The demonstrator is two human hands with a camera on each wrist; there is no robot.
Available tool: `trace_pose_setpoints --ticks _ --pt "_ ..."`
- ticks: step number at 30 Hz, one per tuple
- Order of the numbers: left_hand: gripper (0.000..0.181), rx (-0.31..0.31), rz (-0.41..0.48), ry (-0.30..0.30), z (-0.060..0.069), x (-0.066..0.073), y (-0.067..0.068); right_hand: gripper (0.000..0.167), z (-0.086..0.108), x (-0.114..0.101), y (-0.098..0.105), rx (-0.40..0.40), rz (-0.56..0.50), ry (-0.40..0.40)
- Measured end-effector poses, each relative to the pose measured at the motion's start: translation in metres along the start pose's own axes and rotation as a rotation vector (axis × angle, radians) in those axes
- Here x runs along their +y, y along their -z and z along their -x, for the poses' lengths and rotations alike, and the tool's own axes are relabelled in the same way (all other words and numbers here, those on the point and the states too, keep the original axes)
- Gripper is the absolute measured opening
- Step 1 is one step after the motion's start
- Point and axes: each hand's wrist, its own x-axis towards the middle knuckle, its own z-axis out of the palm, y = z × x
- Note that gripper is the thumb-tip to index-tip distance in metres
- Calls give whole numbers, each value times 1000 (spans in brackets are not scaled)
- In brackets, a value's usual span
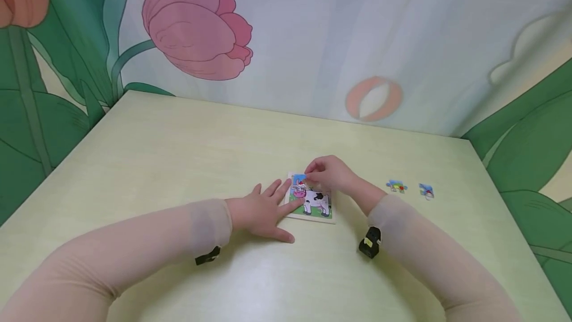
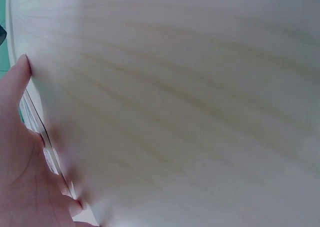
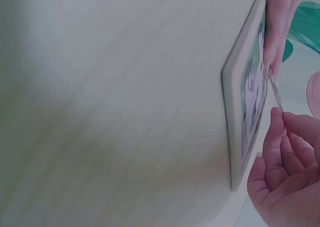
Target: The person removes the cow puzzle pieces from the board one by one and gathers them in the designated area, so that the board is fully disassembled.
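Observation:
A small cow jigsaw puzzle (image 1: 318, 207) lies in its pale frame on the table. My left hand (image 1: 268, 212) has its fingers spread, with fingertips resting on the puzzle's left part and the thumb on the table just in front. Over the puzzle's upper part, my right hand (image 1: 332, 175) pinches a thin puzzle piece (image 3: 276, 91) between thumb and finger. In the right wrist view that piece is tilted, its far end close to the board; whether it touches cannot be told. Most of the picture on the piece is hidden.
Two loose puzzle pieces lie to the right of my right hand: one puzzle piece (image 1: 396, 186) nearer, another puzzle piece (image 1: 426, 191) farther right. A curtain (image 1: 304, 48) printed with flowers hangs behind the pale wooden table (image 1: 178, 163).

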Motion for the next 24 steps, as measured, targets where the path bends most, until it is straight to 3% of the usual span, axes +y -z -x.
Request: trace_pose_setpoints --ticks 12,24 --pt "87 2 21 10 0 1 -1 17 17 40 33 57 -120 30" --pt "87 6 11 5 -1 2 -2 22 33 74 63 70 -110 2"
